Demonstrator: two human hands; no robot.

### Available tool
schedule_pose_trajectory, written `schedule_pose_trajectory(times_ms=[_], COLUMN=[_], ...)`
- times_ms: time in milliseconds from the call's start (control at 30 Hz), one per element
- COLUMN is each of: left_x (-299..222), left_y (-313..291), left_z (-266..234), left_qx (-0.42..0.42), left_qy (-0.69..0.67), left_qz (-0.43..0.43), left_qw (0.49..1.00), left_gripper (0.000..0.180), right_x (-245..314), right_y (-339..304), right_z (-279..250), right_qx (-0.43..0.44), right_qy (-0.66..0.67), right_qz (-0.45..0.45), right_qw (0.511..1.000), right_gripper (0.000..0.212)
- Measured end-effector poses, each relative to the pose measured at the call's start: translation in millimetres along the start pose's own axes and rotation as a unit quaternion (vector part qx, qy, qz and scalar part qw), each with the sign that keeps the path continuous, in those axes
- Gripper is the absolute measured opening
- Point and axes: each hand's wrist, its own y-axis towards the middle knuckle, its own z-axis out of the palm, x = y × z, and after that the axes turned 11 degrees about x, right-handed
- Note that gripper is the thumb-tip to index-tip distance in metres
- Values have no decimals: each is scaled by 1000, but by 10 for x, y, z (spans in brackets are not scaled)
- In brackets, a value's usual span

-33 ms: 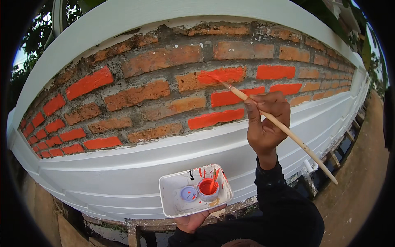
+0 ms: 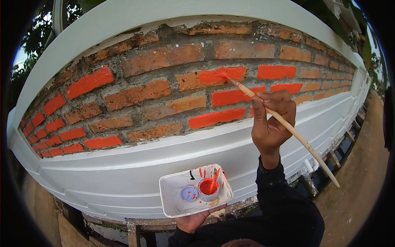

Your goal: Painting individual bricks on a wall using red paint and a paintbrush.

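Note:
My right hand pinches the wooden handle of a long paintbrush, its bristles touching a partly painted brick in the wall. Wet-looking red-orange paint covers most of that brick, and bare orange-brown clay shows at its left end. Below, my left hand holds a white plastic tray from underneath, fingers under its near edge. Inside the tray sit a small tub of red paint, a second brush standing in it, and a round pale lid spotted with red.
Painted red bricks and unpainted bricks share the wall, with grey mortar between. A white frame curves above, and white ledges step out below. To the right runs a dirt path.
My right hand and the brush have shifted a little to the right, the bristles sliding along the same brick. The tray and my left hand have stayed nearly still.

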Motion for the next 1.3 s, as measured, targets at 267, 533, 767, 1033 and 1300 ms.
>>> schedule_pose_trajectory(times_ms=[267,533,767,1033,1300], left_x=[1,8,-30,-16,-54], left_y=[-34,-30,-11,14,23], left_z=[-37,-63,-65,-51,-22], left_qx=[-23,-24,2,-20,-3], left_qy=[4,-8,-9,-4,-4], left_qz=[-2,-17,-12,-30,-17], left_qw=[1000,1000,1000,999,1000], left_gripper=[101,100,102,101,102], right_x=[-103,-81,-154,32,-116], right_y=[96,129,120,59,30], right_z=[-21,-131,-213,-24,-161], right_qx=[-21,-2,3,80,12], right_qy=[41,-49,-43,-27,-89], right_qz=[-2,-40,-3,-55,-25], right_qw=[999,998,999,995,996], right_gripper=[25,25,22,25,23])
